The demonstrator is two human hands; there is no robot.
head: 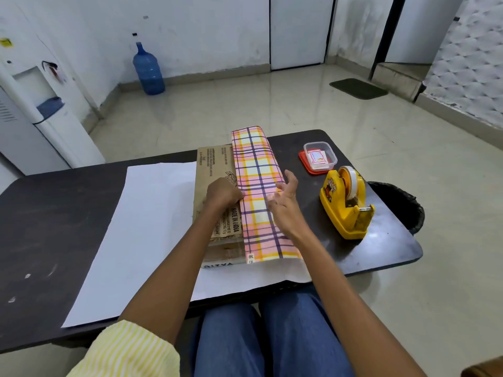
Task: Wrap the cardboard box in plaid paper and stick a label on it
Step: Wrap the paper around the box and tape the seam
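While the cardboard box (215,164), printed "MADE IN INDIA", lies on the worktop (54,227) half under plaid paper (258,170), the left hand (221,193) pinches the paper's edge with curled fingers; the right hand (284,205) rests on it, fingers released.

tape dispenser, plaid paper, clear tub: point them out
tape dispenser (336,213) head view, side of yellow body
plaid paper (257,170) head view, middle of folded flap
clear tub (333,158) head view, right wall
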